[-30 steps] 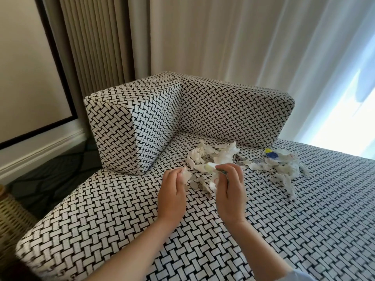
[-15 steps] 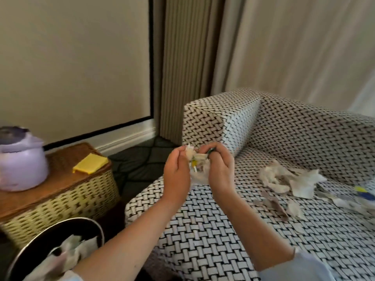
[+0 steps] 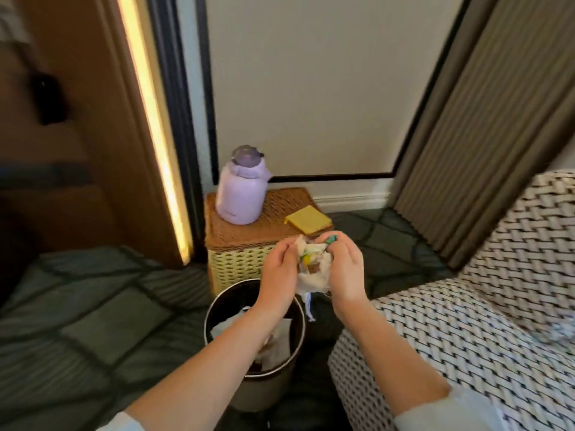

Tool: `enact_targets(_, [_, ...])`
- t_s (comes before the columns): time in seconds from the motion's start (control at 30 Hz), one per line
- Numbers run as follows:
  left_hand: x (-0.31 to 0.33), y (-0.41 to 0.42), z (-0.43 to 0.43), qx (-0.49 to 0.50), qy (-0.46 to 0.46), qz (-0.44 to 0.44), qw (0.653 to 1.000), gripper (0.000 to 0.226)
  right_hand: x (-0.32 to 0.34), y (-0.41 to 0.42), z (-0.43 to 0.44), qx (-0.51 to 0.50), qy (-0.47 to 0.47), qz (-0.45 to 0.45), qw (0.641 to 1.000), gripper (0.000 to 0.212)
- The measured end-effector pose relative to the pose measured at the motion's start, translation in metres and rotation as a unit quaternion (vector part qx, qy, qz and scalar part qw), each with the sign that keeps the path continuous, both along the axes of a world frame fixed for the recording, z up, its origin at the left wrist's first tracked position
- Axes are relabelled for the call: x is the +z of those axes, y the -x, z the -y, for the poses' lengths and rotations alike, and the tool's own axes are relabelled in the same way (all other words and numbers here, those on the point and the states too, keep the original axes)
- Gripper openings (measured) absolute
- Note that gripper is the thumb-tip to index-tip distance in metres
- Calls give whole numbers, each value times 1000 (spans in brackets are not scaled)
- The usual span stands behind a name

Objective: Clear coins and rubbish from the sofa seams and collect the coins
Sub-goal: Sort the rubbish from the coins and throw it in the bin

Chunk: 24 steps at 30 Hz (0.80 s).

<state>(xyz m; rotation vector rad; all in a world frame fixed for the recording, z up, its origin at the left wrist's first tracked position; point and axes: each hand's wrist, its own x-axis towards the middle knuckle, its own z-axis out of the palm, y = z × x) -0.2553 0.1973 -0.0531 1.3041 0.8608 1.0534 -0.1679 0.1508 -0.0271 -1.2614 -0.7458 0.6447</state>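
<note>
Rubbish (image 3: 315,270) sits gripped between our left hand (image 3: 278,275) and right hand (image 3: 346,272) above the bin (image 3: 270,390), part-filled with paper (image 3: 280,340); dropping remains, coins unseen.

Soft indoor light, motion blur, curved edges

The dark diamond-patterned carpet (image 3: 93,321) carries a round dark waste bin (image 3: 267,390) in the near middle, a wicker hamper (image 3: 236,269) just beyond it by the far wall and the black-and-white sofa (image 3: 466,337) at right, while the hamper's lid bears a lilac bottle (image 3: 241,197) at left and a yellow pad (image 3: 308,220) at right.
</note>
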Motion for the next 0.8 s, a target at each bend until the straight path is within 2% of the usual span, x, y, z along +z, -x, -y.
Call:
enact_targets(0.07, [-19, 21, -14, 8, 23, -36, 999, 29, -23, 14, -19, 24, 33, -5, 999, 31])
enact_targets(0.17, [-48, 45, -27, -2, 114, -36, 993, 27, -58, 29, -39, 57, 87, 10, 995, 32])
enact_targets(0.3, [-77, 65, -36, -55, 254, 8, 966, 57, -102, 40, -53, 115, 191, 74, 972, 36])
enact_targets(0.43, [-102, 74, -35, -87, 348, -15, 933, 82, -133, 46, -51, 179, 298, 38, 937, 38])
enact_targets(0.57, [-120, 75, -29, -73, 384, -114, 913, 90, -148, 49, -39, 223, 435, -33, 872, 54])
enact_targets(0.63, [-121, 74, -26, -66, 388, -136, 909, 89, -148, 48, -37, 236, 434, -39, 868, 44])
enact_targets(0.73, [-118, 70, -26, -46, 357, -160, 919, 86, -145, 45, -37, 228, 437, 5, 870, 57])
enact_targets(0.8, [-112, 65, -26, -28, 331, -163, 929, 82, -138, 42, -36, 209, 427, 30, 879, 58])
